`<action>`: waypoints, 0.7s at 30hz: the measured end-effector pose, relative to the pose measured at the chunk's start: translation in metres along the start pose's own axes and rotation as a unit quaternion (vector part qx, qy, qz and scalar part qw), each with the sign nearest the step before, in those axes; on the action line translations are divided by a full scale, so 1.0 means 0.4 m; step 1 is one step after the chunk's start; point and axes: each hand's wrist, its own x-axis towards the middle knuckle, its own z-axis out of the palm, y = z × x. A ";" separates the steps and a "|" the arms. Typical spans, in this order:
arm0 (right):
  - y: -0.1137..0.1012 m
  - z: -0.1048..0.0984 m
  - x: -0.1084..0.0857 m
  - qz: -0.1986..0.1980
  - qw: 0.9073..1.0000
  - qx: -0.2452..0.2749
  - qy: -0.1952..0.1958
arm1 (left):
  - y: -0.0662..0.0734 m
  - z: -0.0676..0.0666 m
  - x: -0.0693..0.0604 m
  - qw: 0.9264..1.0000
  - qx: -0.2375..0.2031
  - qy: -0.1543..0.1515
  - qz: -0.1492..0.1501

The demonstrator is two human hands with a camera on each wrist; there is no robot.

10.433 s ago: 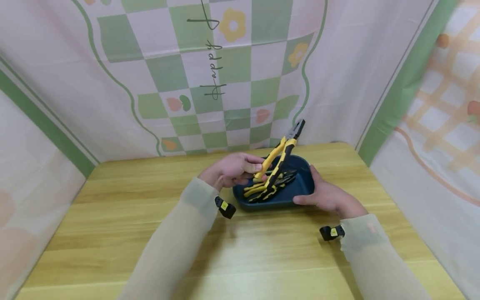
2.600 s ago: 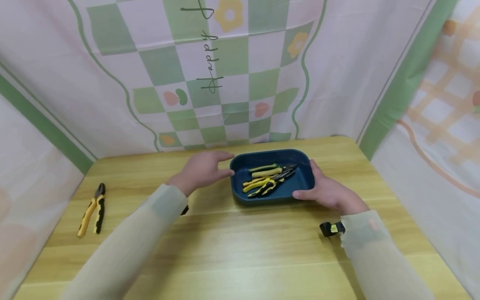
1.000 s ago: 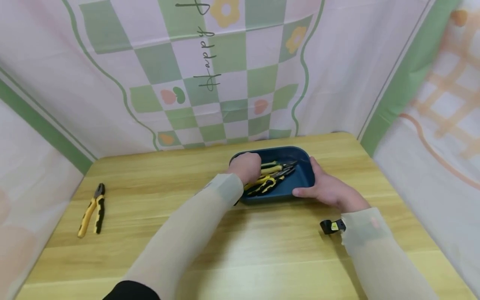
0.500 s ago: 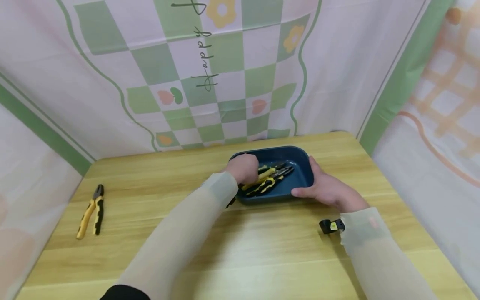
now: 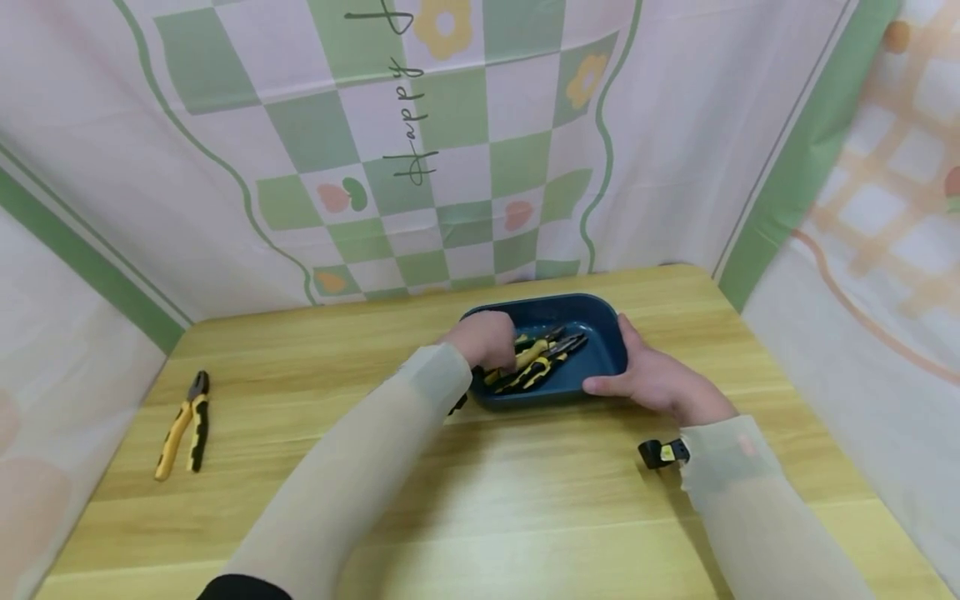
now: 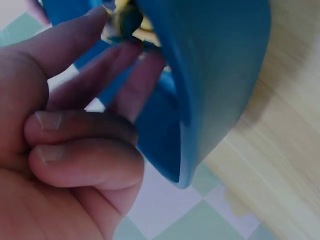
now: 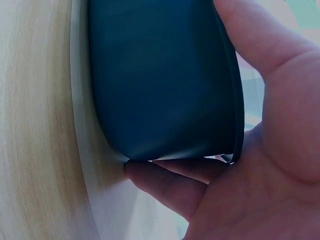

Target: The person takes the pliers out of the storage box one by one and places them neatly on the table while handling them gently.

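A dark blue box point(image 5: 596, 362) stands on the table, with several pliers inside. My left hand point(image 5: 486, 340) reaches over its left end. In the left wrist view, the thumb and extended fingers pinch a yellow and dark handle point(image 6: 127, 21), while two other fingers are curled into the palm. In the head view this hand partly hides the yellow-handled pliers point(image 5: 531, 354). Black-and-yellow pliers point(image 5: 551, 367) lie in front of them. My right hand point(image 5: 667, 383) grips the box's right end, thumb at the front and fingers round the far side.
Another pair of yellow and black pliers point(image 5: 198, 417) lies on the wooden table point(image 5: 540, 508) at the left, jaws pointing away. A patterned cloth point(image 5: 465, 167) hangs behind the table, and more cloth hangs at both sides.
Pliers held above the box 10.4 s ago now lie on the table at left. My left hand has returned into the box, where the yellow-handled pliers have shifted and turned. My right hand stays put.
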 end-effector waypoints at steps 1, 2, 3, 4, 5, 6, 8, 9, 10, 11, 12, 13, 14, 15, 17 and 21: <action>0.000 0.000 0.000 0.000 1.000 0.000 0.000 | -0.005 -0.002 0.003 1.000 -0.014 0.009 -0.004; 0.001 0.000 0.001 0.001 1.000 -0.001 -0.001 | -0.010 -0.005 0.006 0.999 -0.030 0.024 -0.007; 0.001 0.000 0.001 0.000 1.000 -0.003 -0.001 | -0.015 -0.008 0.010 0.998 -0.049 0.033 -0.011; 0.001 0.000 0.001 0.000 1.000 -0.003 -0.001 | -0.019 -0.011 0.013 0.996 -0.072 0.046 -0.017; 0.002 -0.001 0.001 0.000 1.000 -0.005 -0.001 | -0.024 -0.012 0.016 0.994 -0.094 0.054 -0.022; 0.002 -0.001 0.000 0.000 1.000 -0.005 -0.001 | -0.027 -0.013 0.019 0.992 -0.113 0.059 -0.027; 0.002 -0.001 -0.001 0.001 1.000 -0.006 -0.001 | -0.033 -0.014 0.026 0.986 -0.154 0.056 -0.042; 0.002 -0.001 -0.001 0.002 1.000 -0.006 -0.001 | -0.035 -0.014 0.030 0.983 -0.172 0.047 -0.051; 0.002 -0.001 -0.002 0.002 1.000 -0.005 -0.001 | -0.036 -0.013 0.033 0.980 -0.183 0.044 -0.060; 0.001 -0.001 -0.003 0.003 1.000 -0.005 -0.001 | -0.035 -0.011 0.038 0.980 -0.185 0.037 -0.065; 0.001 -0.001 -0.003 0.001 1.000 -0.004 -0.001 | -0.034 -0.010 0.042 0.980 -0.186 0.030 -0.071; 0.000 -0.001 -0.003 0.000 1.000 -0.004 -0.001 | -0.032 -0.009 0.046 0.981 -0.180 0.024 -0.075; 0.000 -0.002 -0.003 -0.001 1.000 -0.004 -0.001 | -0.029 -0.008 0.049 0.983 -0.168 0.016 -0.077; 0.000 -0.002 -0.003 -0.001 1.000 -0.003 -0.002 | -0.026 -0.007 0.053 0.984 -0.157 0.010 -0.078; -0.001 -0.002 -0.003 -0.003 1.000 -0.003 -0.002 | -0.019 -0.007 0.059 0.988 -0.132 -0.003 -0.077; -0.002 -0.001 -0.002 -0.003 1.000 0.004 -0.004 | -0.006 -0.008 0.068 0.989 -0.112 -0.031 -0.090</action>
